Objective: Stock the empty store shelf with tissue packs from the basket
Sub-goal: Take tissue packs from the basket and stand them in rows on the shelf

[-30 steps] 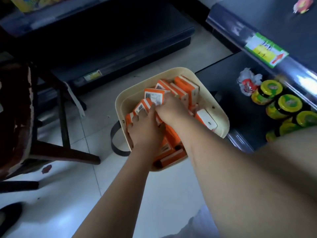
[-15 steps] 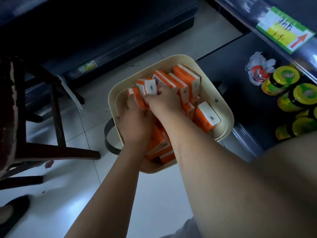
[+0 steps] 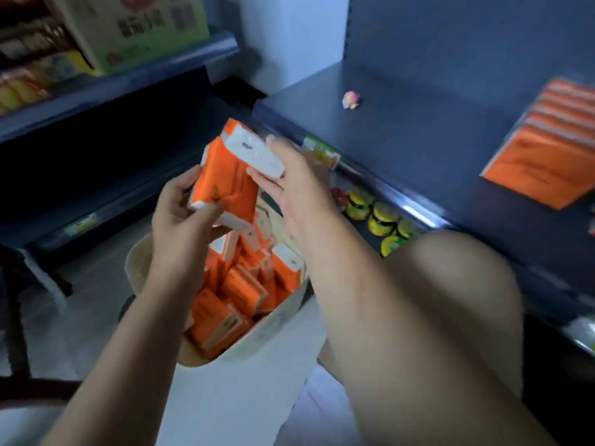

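A bundle of orange-and-white tissue packs (image 3: 229,175) is held up above the cream basket (image 3: 135,268), which stands on the floor and holds several more orange packs (image 3: 244,291). My left hand (image 3: 180,214) grips the bundle from below and the left, thumb across its front. My right hand (image 3: 289,181) clasps its white top end from the right. The dark shelf (image 3: 418,130) lies to the right, with a row of orange tissue packs (image 3: 547,149) standing at its far right.
A small pink object (image 3: 350,100) lies on the dark shelf. Yellow-lidded jars (image 3: 380,214) fill the lower shelf under it. My bare knee (image 3: 450,300) is at the right. Another shelf unit with boxes (image 3: 135,30) stands at the left, a dark stool (image 3: 19,317) beside it.
Both hands have lifted a bundle of packs out of the basket and upward. The view has swung up, bringing the dark shelf and its orange row into sight.
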Motion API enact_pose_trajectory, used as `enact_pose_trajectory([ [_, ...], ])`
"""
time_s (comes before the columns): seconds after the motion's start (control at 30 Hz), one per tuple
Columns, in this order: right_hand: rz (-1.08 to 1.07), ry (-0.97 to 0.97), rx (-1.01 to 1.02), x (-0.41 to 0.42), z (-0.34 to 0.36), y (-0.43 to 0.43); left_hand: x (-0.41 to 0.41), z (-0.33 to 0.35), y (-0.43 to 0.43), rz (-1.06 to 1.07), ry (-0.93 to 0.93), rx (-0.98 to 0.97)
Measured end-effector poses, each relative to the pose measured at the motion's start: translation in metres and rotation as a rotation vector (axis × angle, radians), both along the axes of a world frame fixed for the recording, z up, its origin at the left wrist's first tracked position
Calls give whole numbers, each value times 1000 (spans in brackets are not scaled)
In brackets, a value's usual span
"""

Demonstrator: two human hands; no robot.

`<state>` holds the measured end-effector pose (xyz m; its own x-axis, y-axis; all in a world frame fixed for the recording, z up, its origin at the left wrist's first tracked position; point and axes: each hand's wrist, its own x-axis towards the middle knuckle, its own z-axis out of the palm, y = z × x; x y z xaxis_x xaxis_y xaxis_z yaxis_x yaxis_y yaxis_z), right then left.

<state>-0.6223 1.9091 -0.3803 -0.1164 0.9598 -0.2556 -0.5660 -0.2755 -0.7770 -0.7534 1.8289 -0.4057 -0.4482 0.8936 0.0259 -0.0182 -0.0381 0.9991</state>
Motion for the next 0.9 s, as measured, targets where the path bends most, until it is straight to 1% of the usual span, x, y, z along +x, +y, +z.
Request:
enact_pose_trajectory([
  [0.03, -57, 49, -4, 16, 12, -4, 12, 11, 2, -44, 4, 45],
  [0.1, -145, 74, 22, 52, 32, -13, 38, 34, 5, -132, 2, 129],
  [0.2, -212, -45, 121, 113, 54, -35, 80, 62, 3, -274, -26, 228],
  [0.27, -313, -134, 172, 160, 67, -53, 112, 77, 0, -399, -3, 286],
  [0.37, -427, -155, 242, 233, 87, -86, 165, 97, -3, -580, -2, 336],
  [0.43, -466, -215, 270, 282, 101, -115, 206, 107, -6, -667, 10, 375],
  [0.5, -502, -353, 268, 330, 113, -147, 253, 115, -11, -749, 40, 414],
  [0.6, -547, -645, 266, 399, 122, -198, 324, 122, -22, -912, 96, 439],
  [0.67, -614, -768, 219, 438, 123, -234, 368, 121, -30, -1035, 49, 418],
  [0.77, -714, -951, 136, 479, 123, -282, 424, 117, -46, -1162, 5, 409],
  [0.83, -766, -1121, 135, 500, 123, -301, 451, 114, -56, -1220, -16, 388],
  [0.9, -807, -1269, 171, 515, 123, -311, 468, 110, -65, -1264, -41, 312],
])
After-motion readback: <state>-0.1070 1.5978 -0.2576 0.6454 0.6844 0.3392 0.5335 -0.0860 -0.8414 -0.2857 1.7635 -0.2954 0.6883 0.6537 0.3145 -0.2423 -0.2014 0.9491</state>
